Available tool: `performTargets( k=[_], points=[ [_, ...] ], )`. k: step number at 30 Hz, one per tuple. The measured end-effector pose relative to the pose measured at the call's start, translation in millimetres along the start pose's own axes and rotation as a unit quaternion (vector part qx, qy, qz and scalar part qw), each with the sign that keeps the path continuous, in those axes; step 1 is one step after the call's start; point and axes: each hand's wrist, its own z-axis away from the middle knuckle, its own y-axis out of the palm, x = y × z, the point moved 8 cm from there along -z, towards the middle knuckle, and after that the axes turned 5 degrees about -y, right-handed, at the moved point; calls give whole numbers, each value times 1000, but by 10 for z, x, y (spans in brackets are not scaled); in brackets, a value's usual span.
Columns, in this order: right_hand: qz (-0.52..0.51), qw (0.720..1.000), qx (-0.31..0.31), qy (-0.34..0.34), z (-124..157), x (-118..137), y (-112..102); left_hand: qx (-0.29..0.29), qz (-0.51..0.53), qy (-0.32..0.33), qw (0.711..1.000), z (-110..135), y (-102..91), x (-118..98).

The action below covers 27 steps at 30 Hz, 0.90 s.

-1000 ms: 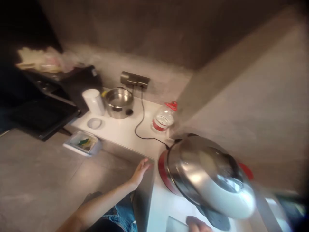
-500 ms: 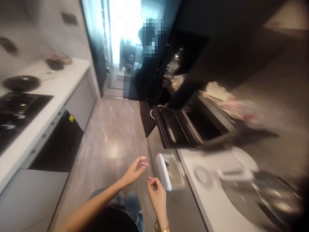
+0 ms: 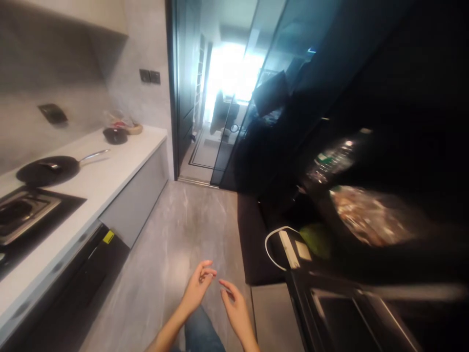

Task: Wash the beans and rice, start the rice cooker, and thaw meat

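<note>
Low in the head view, my left hand (image 3: 197, 290) hangs above the floor with its fingers loosely bent and apart; nothing shows in it. My right hand (image 3: 236, 306) faces it, thumb and forefinger apart, also with nothing visible between them. The fingertips of the two hands come close, with a small gap between them. Nearest to the right hand is the grey cabinet front (image 3: 276, 313) under the dark sink (image 3: 344, 318). Both hands touch nothing that I can make out.
On the left counter (image 3: 128, 161) stand a frying pan (image 3: 49, 170), a gas stove (image 3: 25, 210) and a small dark bowl (image 3: 115, 136). A glass sliding door (image 3: 227, 156) lies ahead. A power strip (image 3: 289, 249), a plastic bottle (image 3: 335, 159) and a clear bag (image 3: 370, 215) are on the right.
The view has moved forward along the floor and tilted up. The plates and the white bin on the right have left the view. My hands have drawn closer together, both still empty.
</note>
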Motion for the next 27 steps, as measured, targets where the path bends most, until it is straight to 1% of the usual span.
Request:
performTargets(
  k=[2, 4, 5, 6, 8, 10, 11, 13, 15, 16, 18, 20, 22, 24, 26, 27],
  points=[
    [7, 999, 34, -13, -783, 182, 60, -28, -30, 11, 999, -538, -122, -421],
    [18, 996, 79, -37, -1559, 400, 219, -60, -59, 15, 996, -997, -357, -771],
    [21, 993, 105, -50, -1937, 493, 342, -82, -67, 11, 994, -1208, -526, -889],
    [24, 989, 133, -63, -2307, 561, 489, -110, -67, 1, 992, -1411, -729, -962],
    [28, 979, 183, -85, -3016, 609, 825, -175, -50, -28, 983, -1810, -1197, -995],
    [30, 972, 213, -96, -3693, 529, 1148, -235, -32, -42, 971, -2237, -1673, -980],
    [29, 971, 216, -93, -4027, 446, 1282, -261, -32, -41, 964, -2474, -1898, -992],
    [25, 976, 207, -69, -4684, 220, 1469, -295, -45, -39, 954, -3024, -2280, -1092],
    [21, 983, 183, -25, -5315, -37, 1528, -304, -67, -35, 950, -3673, -2546, -1338],
    [21, 986, 166, -1, -5614, -155, 1506, -301, -82, -33, 950, -4026, -2630, -1520],
    [30, 991, 121, 43, -6176, -352, 1361, -280, -119, -18, 952, -4780, -2695, -1990],
    [40, 994, 69, 76, -6702, -499, 1133, -238, -153, 9, 959, -5584, -2625, -2527],
    [45, 994, 27, 99, -7231, -629, 906, -175, -163, 41, 970, -6422, -2441, -3026],
    [50, 992, 2, 116, -7816, -763, 743, -125, -175, 66, 974, -7256, -2219, -3423],
    [59, 990, -8, 125, -8503, -871, 676, -99, -181, 98, 974, -8051, -2011, -3721],
    [70, 990, -5, 123, -8896, -893, 686, -90, -182, 110, 973, -8432, -1920, -3828]
  ],
)
